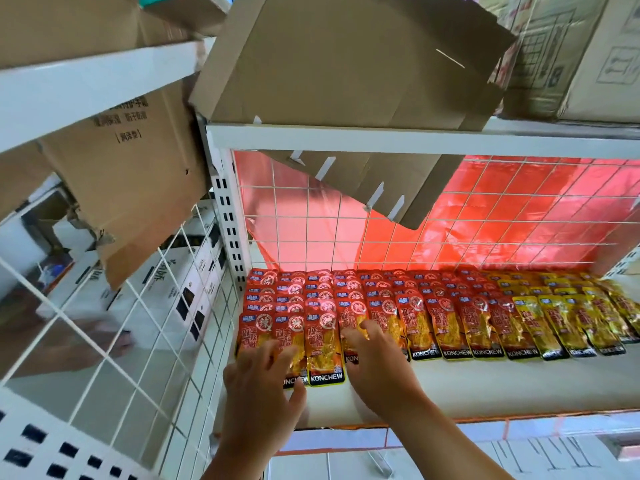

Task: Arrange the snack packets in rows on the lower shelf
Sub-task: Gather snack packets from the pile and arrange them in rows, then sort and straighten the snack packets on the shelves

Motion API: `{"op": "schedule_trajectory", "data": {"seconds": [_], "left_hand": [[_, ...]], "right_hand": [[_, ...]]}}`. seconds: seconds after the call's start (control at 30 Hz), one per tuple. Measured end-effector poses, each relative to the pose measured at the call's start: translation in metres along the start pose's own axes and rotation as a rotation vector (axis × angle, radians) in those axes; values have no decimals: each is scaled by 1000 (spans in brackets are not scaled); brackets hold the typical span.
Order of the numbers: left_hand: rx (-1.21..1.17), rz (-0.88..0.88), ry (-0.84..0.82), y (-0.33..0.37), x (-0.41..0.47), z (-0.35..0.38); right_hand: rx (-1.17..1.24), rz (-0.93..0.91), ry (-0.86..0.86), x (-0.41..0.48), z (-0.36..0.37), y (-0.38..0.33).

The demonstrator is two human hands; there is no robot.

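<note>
Red snack packets (446, 320) lie in overlapping rows on the white lower shelf (502, 386), with yellow packets (568, 323) continuing the rows to the right. At the left end a few red packets (323, 344) stick out nearer the shelf's front edge than the rest. My left hand (263, 386) rests with spread, fairly straight fingers on the leftmost front packets. My right hand (377, 362) lies flat on the neighbouring front packets, fingers pointing toward the back. Neither hand grips anything.
A white wire grid (485, 216) with red foil behind it backs the shelf. A loose cardboard sheet (353, 57) lies tilted on the shelf above and hangs below its edge. A wire side panel (138, 323) and stacked cartons (121, 188) stand on the left.
</note>
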State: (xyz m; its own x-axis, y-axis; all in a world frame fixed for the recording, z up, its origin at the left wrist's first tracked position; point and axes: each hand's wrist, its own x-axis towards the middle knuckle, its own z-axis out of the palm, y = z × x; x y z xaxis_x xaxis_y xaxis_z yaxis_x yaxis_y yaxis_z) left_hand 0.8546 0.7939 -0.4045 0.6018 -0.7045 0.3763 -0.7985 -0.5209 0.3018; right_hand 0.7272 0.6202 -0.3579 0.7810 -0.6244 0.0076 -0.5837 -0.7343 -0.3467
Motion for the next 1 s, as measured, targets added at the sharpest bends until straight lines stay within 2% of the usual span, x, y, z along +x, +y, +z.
{"op": "schedule_trajectory", "data": {"seconds": [0.2, 0.4, 0.53, 0.7, 1.0], "left_hand": [[-29, -35, -1, 1, -1, -3], [-23, 66, 90, 7, -1, -10], [-61, 83, 148, 42, 4, -21], [-107, 143, 139, 136, 25, -31], [-239, 437, 250, 391, 63, -77]], "right_hand": [[-31, -80, 58, -26, 8, 16], [29, -139, 231, -38, 9, 32], [56, -177, 285, -43, -18, 39], [75, -146, 404, -61, -85, 91], [29, -139, 728, -157, -268, 236]]}}
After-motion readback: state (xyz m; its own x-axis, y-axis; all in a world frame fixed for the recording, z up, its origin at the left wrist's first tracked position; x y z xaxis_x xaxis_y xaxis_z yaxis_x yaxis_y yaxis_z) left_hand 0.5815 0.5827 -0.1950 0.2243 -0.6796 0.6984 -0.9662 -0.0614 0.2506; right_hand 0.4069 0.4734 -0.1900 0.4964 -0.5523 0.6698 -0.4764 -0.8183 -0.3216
